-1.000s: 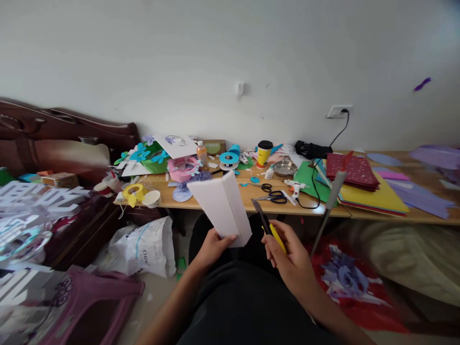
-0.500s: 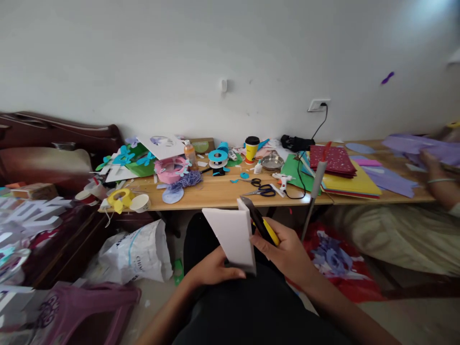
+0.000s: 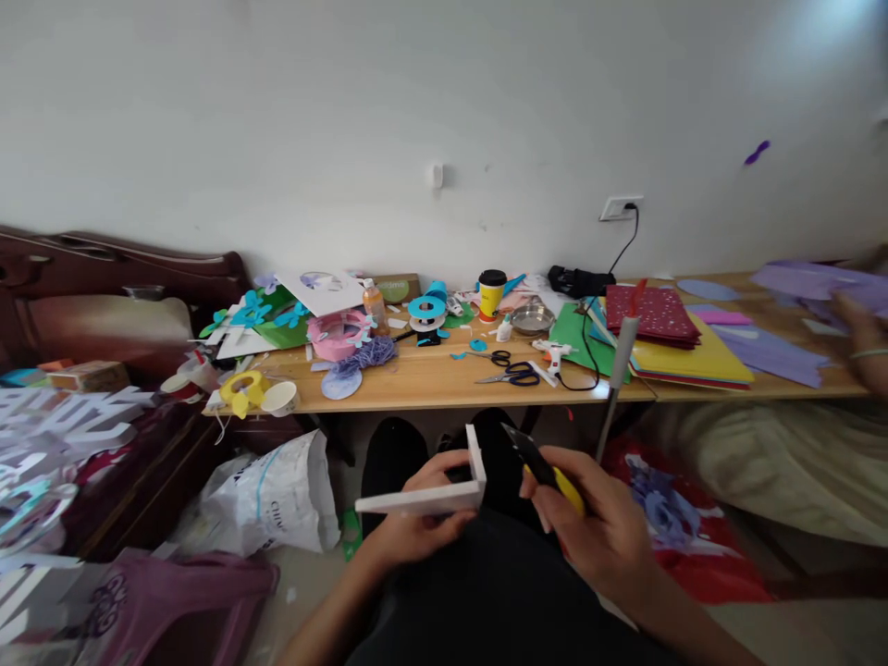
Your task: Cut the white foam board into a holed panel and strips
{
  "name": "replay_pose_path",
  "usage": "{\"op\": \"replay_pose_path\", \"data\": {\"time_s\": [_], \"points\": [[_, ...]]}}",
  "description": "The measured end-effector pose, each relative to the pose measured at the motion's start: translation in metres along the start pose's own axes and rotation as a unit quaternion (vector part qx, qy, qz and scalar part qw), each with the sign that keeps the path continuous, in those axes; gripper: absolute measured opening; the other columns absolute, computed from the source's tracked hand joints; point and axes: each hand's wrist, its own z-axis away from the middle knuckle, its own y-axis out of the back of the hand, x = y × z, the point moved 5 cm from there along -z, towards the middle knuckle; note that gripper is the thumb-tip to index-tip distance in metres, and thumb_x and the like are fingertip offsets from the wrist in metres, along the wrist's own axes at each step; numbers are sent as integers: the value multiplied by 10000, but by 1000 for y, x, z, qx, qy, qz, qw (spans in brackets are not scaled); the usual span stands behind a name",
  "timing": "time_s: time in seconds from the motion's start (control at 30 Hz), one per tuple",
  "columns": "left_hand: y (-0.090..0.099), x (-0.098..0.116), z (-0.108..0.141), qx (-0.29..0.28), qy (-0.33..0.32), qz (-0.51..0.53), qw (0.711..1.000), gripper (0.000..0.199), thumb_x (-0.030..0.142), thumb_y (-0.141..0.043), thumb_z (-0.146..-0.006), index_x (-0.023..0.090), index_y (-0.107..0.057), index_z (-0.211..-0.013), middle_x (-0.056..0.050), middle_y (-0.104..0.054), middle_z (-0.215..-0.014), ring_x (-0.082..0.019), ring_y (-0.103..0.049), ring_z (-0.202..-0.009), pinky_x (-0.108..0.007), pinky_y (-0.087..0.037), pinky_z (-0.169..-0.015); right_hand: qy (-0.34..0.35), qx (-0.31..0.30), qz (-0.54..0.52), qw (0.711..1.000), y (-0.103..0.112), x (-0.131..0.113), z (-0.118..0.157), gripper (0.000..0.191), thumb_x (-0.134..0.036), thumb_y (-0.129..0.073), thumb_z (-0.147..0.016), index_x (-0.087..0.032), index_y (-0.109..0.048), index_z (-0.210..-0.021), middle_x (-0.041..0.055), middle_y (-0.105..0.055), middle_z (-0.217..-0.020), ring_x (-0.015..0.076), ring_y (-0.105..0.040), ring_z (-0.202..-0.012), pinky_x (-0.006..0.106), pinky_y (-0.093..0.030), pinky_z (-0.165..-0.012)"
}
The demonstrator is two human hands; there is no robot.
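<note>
My left hand (image 3: 409, 532) is closed around a white foam board piece (image 3: 430, 500) with two panels meeting at an angle. The long panel lies nearly edge-on to me, and the short one stands up at its right end. My right hand (image 3: 597, 518) grips a yellow and black utility knife (image 3: 551, 472), its blade pointing up and left. A gap separates the blade from the foam board piece. Both hands are above my dark-clothed lap, in front of the table.
The wooden table (image 3: 416, 388) holds scissors (image 3: 520, 373), a glue gun (image 3: 553, 353), a yellow cup (image 3: 491, 298) and coloured sheets (image 3: 694, 361). A grey pole (image 3: 617, 379) stands right of my hand. A person's hand (image 3: 860, 333) touches purple material at far right. A purple plastic stool (image 3: 187, 601) is lower left.
The foam board piece has tipped from facing me to nearly edge-on. My right hand, with the knife, has moved away from it to the right and slightly down.
</note>
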Motion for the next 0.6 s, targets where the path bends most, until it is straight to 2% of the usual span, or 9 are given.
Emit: {"op": "replay_pose_path", "data": {"time_s": [0.1,0.17,0.27,0.33,0.6], "points": [[2,13,-7,-43,-126,-146,980,89,229,-693,-845,209,-720,-928,-123,-581,-1405,-295,-531,-1302,-435,-421,-1096,39,12,24,999,17,-4,7,238,-254,-548,-957,-269,-642,-1176,-11,-741,-819,109,-656,-531,203,-542,-526],[6,13,-9,-26,-164,-188,968,89,223,-678,-855,208,-706,-938,-138,-552,-1434,-298,-517,-1321,-435,-413,-1094,68,5,81,994,22,-9,12,289,-235,-560,-945,-291,-641,-1217,-30,-755,-796,118,-696,-577,200,-566,-578],[12,8,-10,15,-173,-229,958,100,227,-647,-882,213,-706,-962,-145,-543,-1445,-288,-526,-1317,-423,-417,-1082,115,2,182,977,24,-17,16,365,-231,-604,-910,-326,-629,-1261,-48,-772,-797,135,-742,-677,191,-585,-630],[14,8,-11,15,-172,-247,953,105,230,-631,-894,213,-708,-964,-142,-536,-1454,-283,-541,-1302,-418,-433,-1066,123,9,224,967,25,-19,17,369,-234,-603,-907,-330,-632,-1262,-46,-777,-807,137,-746,-673,188,-587,-614],[18,15,-13,16,-170,-260,950,125,265,-598,-917,217,-713,-930,-148,-556,-1440,-293,-556,-1284,-435,-445,-1048,110,22,273,956,41,-7,23,408,-275,-608,-906,-356,-626,-1305,-15,-786,-939,176,-756,-720,239,-604,-607]]}}
